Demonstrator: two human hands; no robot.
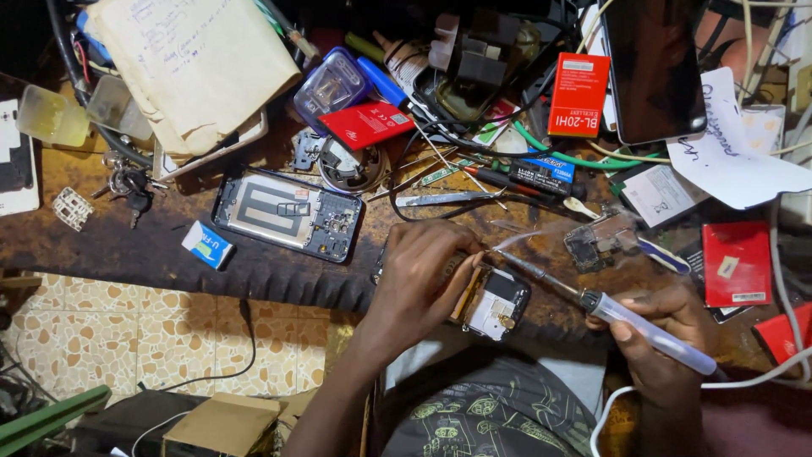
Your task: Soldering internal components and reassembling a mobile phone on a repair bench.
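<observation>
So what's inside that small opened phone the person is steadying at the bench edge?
Inside the small opened phone a white shield, dark board sections and a small brass-coloured part show. The left hand covers its left end, so that part is hidden. The soldering iron tip meets its top edge.

Left hand [420,272] steadies a small opened phone [493,302] (tilted) on the cluttered surface [127,241]; right hand [664,326] holds a soldering iron [592,300] to it.
</observation>
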